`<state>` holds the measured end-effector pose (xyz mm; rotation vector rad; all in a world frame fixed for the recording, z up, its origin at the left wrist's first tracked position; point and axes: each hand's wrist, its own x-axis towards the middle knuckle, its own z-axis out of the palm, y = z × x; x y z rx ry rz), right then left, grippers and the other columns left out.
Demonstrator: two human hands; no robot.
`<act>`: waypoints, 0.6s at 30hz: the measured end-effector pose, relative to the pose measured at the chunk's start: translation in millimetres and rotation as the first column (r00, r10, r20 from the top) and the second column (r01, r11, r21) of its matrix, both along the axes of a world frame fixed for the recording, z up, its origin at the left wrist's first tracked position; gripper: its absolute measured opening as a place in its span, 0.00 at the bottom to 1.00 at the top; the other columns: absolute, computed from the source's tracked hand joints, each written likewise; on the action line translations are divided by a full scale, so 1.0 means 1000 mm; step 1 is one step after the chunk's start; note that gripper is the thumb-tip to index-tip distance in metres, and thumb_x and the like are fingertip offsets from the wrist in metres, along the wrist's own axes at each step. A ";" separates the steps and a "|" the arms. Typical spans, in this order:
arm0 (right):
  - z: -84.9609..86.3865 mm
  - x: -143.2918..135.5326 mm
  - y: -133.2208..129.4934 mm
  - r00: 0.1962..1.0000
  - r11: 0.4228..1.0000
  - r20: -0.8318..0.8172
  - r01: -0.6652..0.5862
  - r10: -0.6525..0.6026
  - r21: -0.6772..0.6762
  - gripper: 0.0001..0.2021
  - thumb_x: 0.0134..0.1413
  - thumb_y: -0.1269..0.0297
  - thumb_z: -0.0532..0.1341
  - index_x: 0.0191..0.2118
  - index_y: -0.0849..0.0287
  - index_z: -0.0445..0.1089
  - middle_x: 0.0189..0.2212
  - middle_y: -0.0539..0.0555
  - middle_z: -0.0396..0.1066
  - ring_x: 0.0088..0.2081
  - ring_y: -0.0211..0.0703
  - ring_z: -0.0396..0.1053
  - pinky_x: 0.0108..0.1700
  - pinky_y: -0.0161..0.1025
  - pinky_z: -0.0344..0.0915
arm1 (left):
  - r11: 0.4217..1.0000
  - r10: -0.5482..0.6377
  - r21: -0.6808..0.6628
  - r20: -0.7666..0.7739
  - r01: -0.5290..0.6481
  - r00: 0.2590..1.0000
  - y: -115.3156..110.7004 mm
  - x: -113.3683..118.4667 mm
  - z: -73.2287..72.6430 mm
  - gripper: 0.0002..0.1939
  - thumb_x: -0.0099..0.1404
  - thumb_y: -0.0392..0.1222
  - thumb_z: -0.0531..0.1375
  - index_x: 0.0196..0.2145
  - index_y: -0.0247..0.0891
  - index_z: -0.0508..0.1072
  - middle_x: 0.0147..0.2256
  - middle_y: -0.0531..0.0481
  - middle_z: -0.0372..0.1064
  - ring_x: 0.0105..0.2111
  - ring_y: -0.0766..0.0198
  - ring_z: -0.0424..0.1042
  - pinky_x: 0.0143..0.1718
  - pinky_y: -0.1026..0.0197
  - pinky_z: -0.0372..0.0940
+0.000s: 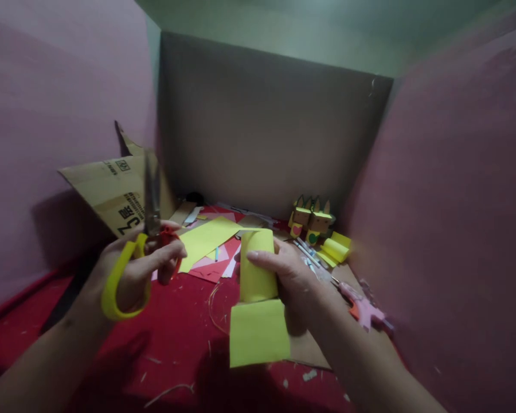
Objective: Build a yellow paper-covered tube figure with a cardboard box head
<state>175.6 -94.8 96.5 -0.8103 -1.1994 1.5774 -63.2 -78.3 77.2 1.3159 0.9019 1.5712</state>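
2 bare hands work with scissors and rolled yellow paper over a red surface.

At left, a torn cardboard flap [112, 192] leans against a pink wall. The left hand [140, 269] is closed around the yellow handles of the scissors [148, 229], blades pointing up and apparently shut. In the middle, loose yellow sheets [208, 236] lie on the red cloth [176, 332]. The right hand [290, 275] is clamped on the yellow paper roll [257, 269], its free end hanging flat below. Further right stand 2 small paper figures [312, 219], pens [305, 252] and a pink glue gun [365, 312]. Risk, as I judge it: the upright blades sit near the fingers, and a tight squeeze could crease the roll.
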 end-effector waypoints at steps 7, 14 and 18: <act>0.000 -0.024 -0.007 0.982 0.969 0.168 0.047 -0.090 0.243 0.26 0.33 0.62 0.74 0.42 0.56 0.67 0.33 0.49 0.70 0.33 0.41 0.66 0.35 0.39 0.65 | 0.989 0.081 0.133 -0.074 -0.071 0.994 -0.022 0.009 0.026 0.23 0.46 0.39 0.74 0.41 0.44 0.74 0.29 0.52 0.76 0.19 0.68 0.68 0.19 0.66 0.63; -0.005 -0.028 -0.012 0.961 0.949 0.246 0.042 -0.123 0.311 0.25 0.36 0.66 0.69 0.44 0.54 0.63 0.31 0.47 0.67 0.31 0.38 0.63 0.32 0.38 0.63 | 0.979 0.014 0.204 -0.190 0.025 0.982 -0.024 0.012 0.024 0.19 0.54 0.39 0.70 0.43 0.44 0.71 0.25 0.55 0.71 0.20 0.68 0.66 0.22 0.66 0.63; -0.008 -0.025 -0.012 0.966 0.955 0.243 0.012 -0.087 0.297 0.25 0.36 0.68 0.69 0.44 0.55 0.64 0.30 0.46 0.67 0.31 0.38 0.63 0.32 0.37 0.61 | 0.981 0.022 0.194 -0.241 0.026 0.970 -0.025 0.012 0.021 0.17 0.56 0.40 0.68 0.43 0.44 0.71 0.25 0.56 0.68 0.21 0.69 0.64 0.22 0.66 0.62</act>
